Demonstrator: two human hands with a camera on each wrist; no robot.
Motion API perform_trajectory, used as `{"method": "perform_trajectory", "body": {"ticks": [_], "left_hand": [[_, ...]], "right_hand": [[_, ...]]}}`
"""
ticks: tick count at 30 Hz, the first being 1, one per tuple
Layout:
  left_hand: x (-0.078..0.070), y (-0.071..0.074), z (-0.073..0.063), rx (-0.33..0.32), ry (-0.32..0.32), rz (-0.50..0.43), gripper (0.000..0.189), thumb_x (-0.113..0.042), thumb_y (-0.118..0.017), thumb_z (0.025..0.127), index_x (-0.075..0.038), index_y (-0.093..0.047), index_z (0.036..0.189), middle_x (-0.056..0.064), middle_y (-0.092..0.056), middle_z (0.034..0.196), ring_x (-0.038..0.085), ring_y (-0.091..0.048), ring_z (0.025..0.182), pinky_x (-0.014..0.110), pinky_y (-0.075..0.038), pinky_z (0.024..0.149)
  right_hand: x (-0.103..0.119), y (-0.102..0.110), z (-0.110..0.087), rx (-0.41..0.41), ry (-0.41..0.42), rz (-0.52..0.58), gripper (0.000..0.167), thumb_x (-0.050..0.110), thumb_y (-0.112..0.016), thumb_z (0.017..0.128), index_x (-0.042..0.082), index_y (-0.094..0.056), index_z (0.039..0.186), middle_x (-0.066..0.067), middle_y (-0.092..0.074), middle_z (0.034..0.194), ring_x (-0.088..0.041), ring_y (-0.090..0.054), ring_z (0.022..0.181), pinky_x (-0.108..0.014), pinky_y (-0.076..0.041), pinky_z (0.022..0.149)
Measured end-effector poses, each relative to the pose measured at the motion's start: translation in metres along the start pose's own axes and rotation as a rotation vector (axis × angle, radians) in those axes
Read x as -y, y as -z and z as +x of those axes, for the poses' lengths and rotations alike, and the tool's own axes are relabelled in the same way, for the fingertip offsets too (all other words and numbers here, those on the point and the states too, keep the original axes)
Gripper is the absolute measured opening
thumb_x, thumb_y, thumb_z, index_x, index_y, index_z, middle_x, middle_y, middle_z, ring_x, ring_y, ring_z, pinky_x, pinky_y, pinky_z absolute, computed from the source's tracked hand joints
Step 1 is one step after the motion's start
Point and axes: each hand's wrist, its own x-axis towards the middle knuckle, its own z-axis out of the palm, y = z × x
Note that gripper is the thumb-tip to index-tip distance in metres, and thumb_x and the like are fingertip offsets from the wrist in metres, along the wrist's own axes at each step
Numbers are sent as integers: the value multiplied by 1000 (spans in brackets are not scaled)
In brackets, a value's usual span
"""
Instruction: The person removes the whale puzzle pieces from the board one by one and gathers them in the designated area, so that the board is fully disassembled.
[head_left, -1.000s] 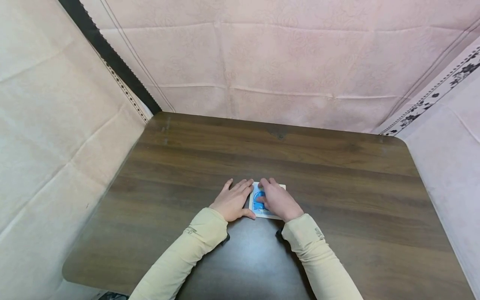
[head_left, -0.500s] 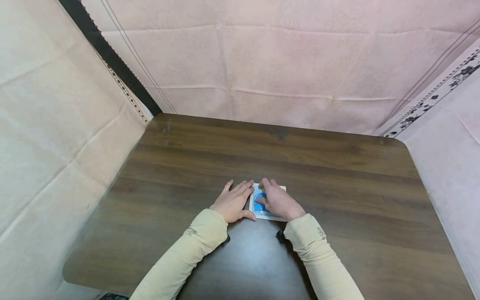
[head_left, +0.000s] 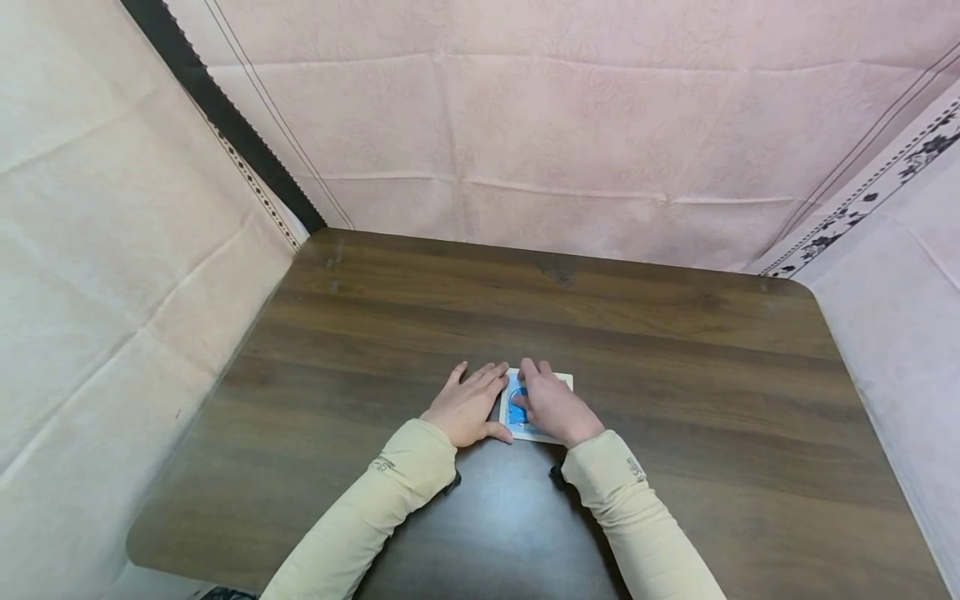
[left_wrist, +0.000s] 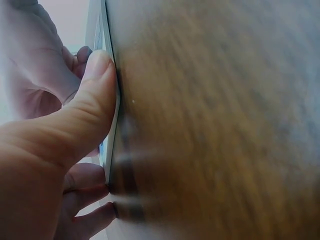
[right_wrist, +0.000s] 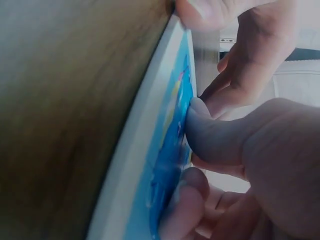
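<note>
A small flat board point(head_left: 517, 429) with a white border and a blue picture lies on the table. In the right wrist view, the blue picture point(right_wrist: 170, 150) has shiny, slightly raised-looking shapes. My left hand point(head_left: 467, 406) steadies the board's left side, fingers spread and thumb by its near left corner. The left wrist view shows that thumb point(left_wrist: 97, 95) lying along the board's edge. Over the board's middle and right is my right hand point(head_left: 557, 406), its thumb point(right_wrist: 202, 130) touching the picture and its lower fingers bent. Whether it pinches a separate piece is hidden.
The brown wood-grain table point(head_left: 375, 333) has rounded corners and extends on all sides of the board. Pale cloth point(head_left: 562, 125) hangs behind it and at both sides. Light sleeves point(head_left: 401, 467) cover both forearms.
My right hand shifts very slightly left over the board. The left hand and the board keep their places; the head view tilts a touch.
</note>
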Motion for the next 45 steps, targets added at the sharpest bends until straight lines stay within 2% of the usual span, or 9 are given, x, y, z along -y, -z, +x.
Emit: {"method": "perform_trajectory", "body": {"ticks": [6,17,29,38,45], "left_hand": [[0,0,0,6,4,-5,98,-72,-58,78,-11,-35,152,3,-24,160,21,-21,146,54,-9,115],[0,-1,0,1,9,-7,98,-72,-59,78,-11,-34,152,3,-24,160,22,-22,146,54,-9,115],[-2,0,0,18,16,-18,98,-71,-59,78,-11,-34,152,3,-22,160,21,-20,146,53,-8,116],[-1,1,1,11,4,-12,98,-71,-58,79,-10,-34,152,3,-22,160,21,-20,146,51,-8,116],[-1,0,0,-1,-5,-28,95,-70,-60,78,-10,-39,148,4,-24,160,21,-21,146,49,-7,117]], "right_hand": [[-2,0,1,-10,-6,5,35,22,-65,95,8,-46,120,-8,-49,98,-20,-53,76,-33,-49,69],[-4,-3,2,-39,-22,14,39,20,-68,93,9,-46,123,-11,-50,106,-21,-54,78,-35,-50,73],[-8,-5,4,-58,-44,53,39,22,-69,91,11,-47,122,-14,-41,110,-20,-54,62,-32,-48,62],[-8,-3,2,-63,-54,94,40,23,-69,91,12,-47,122,-13,-38,110,-21,-53,58,-31,-45,60],[-9,-3,2,-75,-24,73,41,23,-69,91,10,-49,125,-14,-42,110,-21,-53,62,-32,-46,63]]}}
